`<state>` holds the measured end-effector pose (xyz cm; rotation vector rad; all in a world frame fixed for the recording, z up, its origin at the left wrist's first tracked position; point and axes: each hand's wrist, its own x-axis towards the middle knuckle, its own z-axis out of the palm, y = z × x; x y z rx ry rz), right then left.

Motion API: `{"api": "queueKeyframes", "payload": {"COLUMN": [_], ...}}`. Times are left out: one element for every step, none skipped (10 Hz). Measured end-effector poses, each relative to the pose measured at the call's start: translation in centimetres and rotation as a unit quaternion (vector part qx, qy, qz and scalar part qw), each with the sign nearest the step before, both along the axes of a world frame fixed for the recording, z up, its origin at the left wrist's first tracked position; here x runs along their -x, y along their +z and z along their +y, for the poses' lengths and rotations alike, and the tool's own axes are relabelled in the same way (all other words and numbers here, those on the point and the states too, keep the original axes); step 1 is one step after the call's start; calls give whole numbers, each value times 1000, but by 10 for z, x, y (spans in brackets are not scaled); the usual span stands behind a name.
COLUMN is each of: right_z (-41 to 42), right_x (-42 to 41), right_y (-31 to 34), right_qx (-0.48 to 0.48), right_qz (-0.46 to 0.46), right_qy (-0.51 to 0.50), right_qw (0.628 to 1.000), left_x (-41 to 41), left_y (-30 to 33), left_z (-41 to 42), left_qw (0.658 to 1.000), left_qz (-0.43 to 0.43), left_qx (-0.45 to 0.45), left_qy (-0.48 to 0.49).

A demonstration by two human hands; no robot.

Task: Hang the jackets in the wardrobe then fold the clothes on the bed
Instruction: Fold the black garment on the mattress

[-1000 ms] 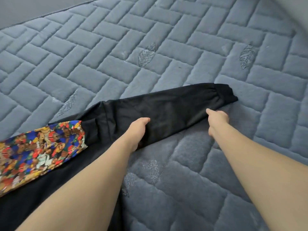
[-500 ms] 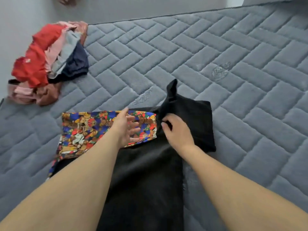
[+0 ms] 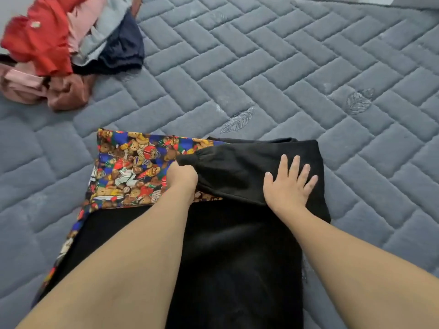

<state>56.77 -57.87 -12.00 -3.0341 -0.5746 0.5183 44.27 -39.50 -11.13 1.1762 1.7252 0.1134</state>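
Note:
A black garment (image 3: 237,257) lies flat on the grey quilted bed (image 3: 308,79), running towards me. Its other sleeve, a colourful teddy-bear print sleeve (image 3: 133,167), is folded across the top left. The black sleeve (image 3: 232,172) is folded over to the left, across the garment's top. My left hand (image 3: 183,179) grips the black sleeve just below its cuff, fingers curled under the cloth. My right hand (image 3: 288,184) lies flat on the folded sleeve with its fingers spread, pressing it down.
A heap of loose clothes (image 3: 59,48), red, pink, grey, navy and brown, sits at the bed's far left. The far edge of the bed (image 3: 356,2) runs along the top right. Bare quilt stretches to the right of the garment.
The black sleeve, stretched out to the right a second ago, has been folded leftwards over the garment. My left hand now grips it below the cuff and my right hand has flattened on it.

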Motion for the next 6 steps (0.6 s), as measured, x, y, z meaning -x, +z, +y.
{"api": "queueKeyframes", "payload": {"right_z": [34, 61, 75, 80, 82, 85], "right_x": [17, 27, 31, 31, 24, 11], "right_y": [2, -3, -15, -29, -38, -42], "right_qx": [6, 15, 16, 14, 1, -19], "right_qz": [21, 20, 16, 3, -19, -49], "right_qy": [7, 17, 20, 30, 19, 20], "right_qw": [1000, 1000, 1000, 999, 1000, 998], "left_x": [38, 79, 106, 110, 90, 54], "left_y": [17, 29, 25, 15, 1, -18], "left_z": [40, 87, 120, 133, 103, 61], "left_qw": [997, 988, 975, 948, 916, 874], "left_qz": [18, 43, 118, 247, 251, 184], "left_qx": [-80, -149, -188, -191, -307, -305], "left_qy": [5, 10, 18, 61, -67, -330]}}
